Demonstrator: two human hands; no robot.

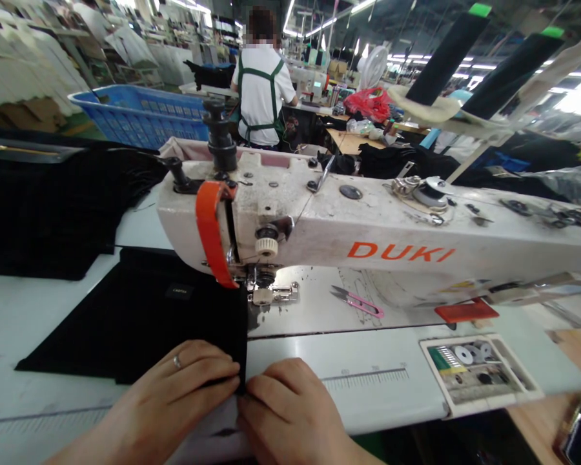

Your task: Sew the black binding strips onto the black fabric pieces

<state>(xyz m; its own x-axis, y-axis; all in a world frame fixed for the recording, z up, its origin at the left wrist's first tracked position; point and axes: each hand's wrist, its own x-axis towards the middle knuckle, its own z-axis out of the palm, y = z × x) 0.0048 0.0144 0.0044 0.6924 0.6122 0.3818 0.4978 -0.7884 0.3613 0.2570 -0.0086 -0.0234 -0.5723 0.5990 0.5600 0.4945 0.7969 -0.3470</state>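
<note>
A black fabric piece (pixel 140 316) with a small dark label (pixel 179 291) lies on the pale sewing table, its right edge running up to the presser foot (pixel 263 296) of the white sewing machine (pixel 314 219). At the fabric's lower right corner, my left hand (pixel 188 394), with a ring on one finger, pinches the edge between thumb and fingers. Close beside it on the right, my right hand (pixel 290 407) has its fingers closed on the same corner. Both hands are near the table's front edge.
Pink-handled snips (pixel 358 301) lie under the machine arm, left of a red block (pixel 467 311). A bobbin tray (pixel 481 374) is set in the table at right. Black fabric (pixel 43 213) is piled at left. Beyond are a blue basket (pixel 145 113) and a person (pixel 261 84) facing away.
</note>
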